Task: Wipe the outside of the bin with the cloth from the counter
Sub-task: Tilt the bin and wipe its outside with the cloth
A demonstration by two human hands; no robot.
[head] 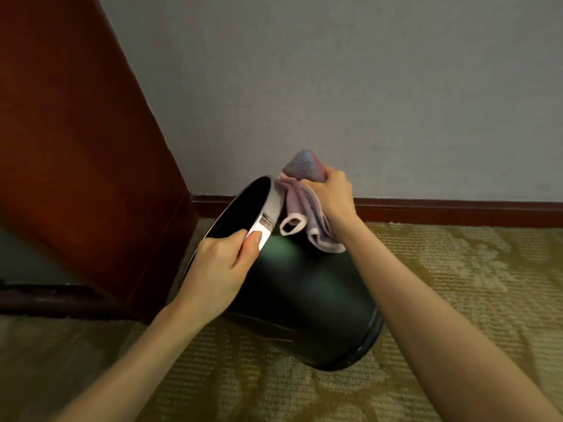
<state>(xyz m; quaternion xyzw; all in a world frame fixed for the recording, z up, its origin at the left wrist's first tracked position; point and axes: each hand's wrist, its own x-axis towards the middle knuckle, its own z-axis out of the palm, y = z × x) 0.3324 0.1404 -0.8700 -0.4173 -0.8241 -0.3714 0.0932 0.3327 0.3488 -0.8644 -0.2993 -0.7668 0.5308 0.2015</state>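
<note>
Bin (307,287), dark, silver-rimmed, tilted; left hand (219,266) gripping rim, right hand (330,193) clutching pink cloth (304,205).

You face a pale grey wall (335,86); a dark red-brown skirting board (457,213) runs along its foot; patterned yellow-green carpet (457,284) below; a reddish wooden panel (76,147) leans at your left.

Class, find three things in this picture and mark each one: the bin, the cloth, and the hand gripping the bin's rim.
bin (307,303): head view, on its dark outer side wall.
cloth (300,208): head view, on the folds hanging below the fist.
left hand (219,266): head view, on its back.
</note>
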